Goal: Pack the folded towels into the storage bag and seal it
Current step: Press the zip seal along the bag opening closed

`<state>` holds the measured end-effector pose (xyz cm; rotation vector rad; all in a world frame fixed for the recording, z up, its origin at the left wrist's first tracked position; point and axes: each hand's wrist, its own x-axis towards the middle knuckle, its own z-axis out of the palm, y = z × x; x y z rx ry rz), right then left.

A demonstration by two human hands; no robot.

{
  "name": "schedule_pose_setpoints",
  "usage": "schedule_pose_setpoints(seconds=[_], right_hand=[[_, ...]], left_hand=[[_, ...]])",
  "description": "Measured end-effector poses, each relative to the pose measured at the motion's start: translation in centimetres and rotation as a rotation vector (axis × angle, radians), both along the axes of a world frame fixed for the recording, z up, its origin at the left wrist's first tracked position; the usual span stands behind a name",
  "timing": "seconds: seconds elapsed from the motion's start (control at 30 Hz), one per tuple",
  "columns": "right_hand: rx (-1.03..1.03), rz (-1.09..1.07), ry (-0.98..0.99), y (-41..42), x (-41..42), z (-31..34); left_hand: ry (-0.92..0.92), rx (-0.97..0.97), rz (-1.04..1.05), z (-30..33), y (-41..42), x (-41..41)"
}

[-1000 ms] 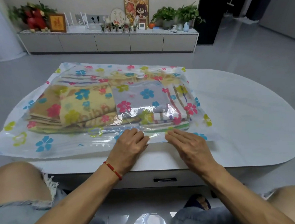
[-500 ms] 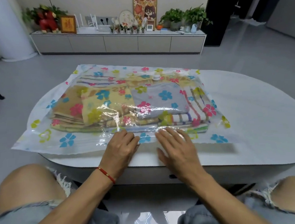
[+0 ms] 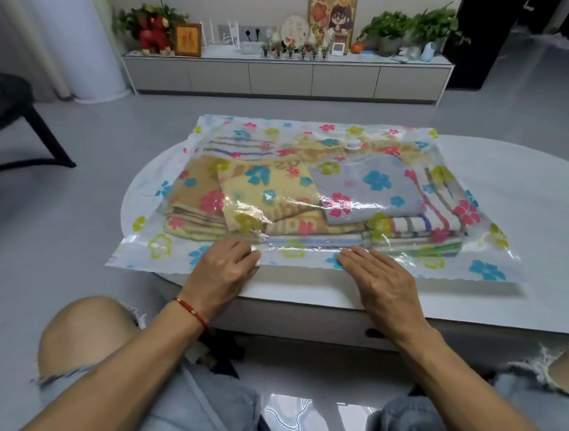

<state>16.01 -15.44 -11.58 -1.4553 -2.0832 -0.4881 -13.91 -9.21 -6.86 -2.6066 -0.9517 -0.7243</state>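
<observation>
On the white table (image 3: 532,193), the storage bag (image 3: 162,246) lies flat, lengthwise left-right.

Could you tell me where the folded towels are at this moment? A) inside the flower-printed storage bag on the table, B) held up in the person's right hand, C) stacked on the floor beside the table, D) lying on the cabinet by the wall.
A: the folded towels show through the clear storage bag lying flat on the table, with both hands resting on its near edge.
</observation>
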Motion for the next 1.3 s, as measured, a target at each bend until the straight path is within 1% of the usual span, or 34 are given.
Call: schedule_pose_setpoints(seconds=[0.13, 0.27, 0.3, 0.37, 0.47, 0.53, 0.57, 0.63, 0.77, 0.9, 1.07, 1.23, 1.3], right_hand=[[-0.008, -0.032, 0.015, -0.2, 0.4, -0.2], [-0.006, -0.081, 0.214, -0.4, -2.2, 0.4], [-0.006, -0.075, 0.208, -0.3, -4.1, 0.6], [-0.052, -0.003, 0.124, 0.5, -8.9, 1.3], [-0.195, 0.068, 0.045, 2.8, -15.6, 2.7], [-0.293, 0.063, -0.003, 3.9, -17.5, 3.0], [-0.308, 0.056, -0.025, 4.3, -17.7, 3.1], [-0.274, 0.041, -0.048, 4.4, -17.1, 3.0], [-0.243, 0.013, 0.003, 4.3, -16.9, 2.2], [-0.203, -0.01, 0.084, 3.7, -17.4, 1.6], [-0.208, -0.043, 0.108, 3.1, -18.0, 1.1], [-0.154, -0.036, 0.163, 2.6, -18.0, -0.5], [-0.163, -0.027, 0.185, 2.6, -18.1, -0.6]], left_hand=[[0.05, 0.029, 0.053, 0.7, 0.2, -3.8], [0.054, 0.032, 0.13, 0.5, -0.4, -4.8], [0.052, 0.033, 0.142, 0.5, -0.5, -4.6], [0.051, 0.028, 0.167, 0.4, -0.8, -4.2], [0.098, 0.015, 0.199, 0.6, -0.9, -3.8], [0.14, -0.009, 0.2, 0.8, -0.9, -4.0], [0.163, -0.025, 0.195, 1.0, -0.8, -4.3], [0.218, -0.054, 0.191, 1.4, -0.4, -5.6], [0.268, -0.129, 0.254, 2.5, 0.3, -9.9], [0.256, -0.144, 0.325, 3.1, 0.6, -14.0], [0.205, -0.184, 0.424, 2.8, 0.6, -16.5], [0.094, -0.249, 0.562, 1.6, 0.4, -18.0], [0.152, -0.272, 0.597, 1.2, 0.2, -17.6]])
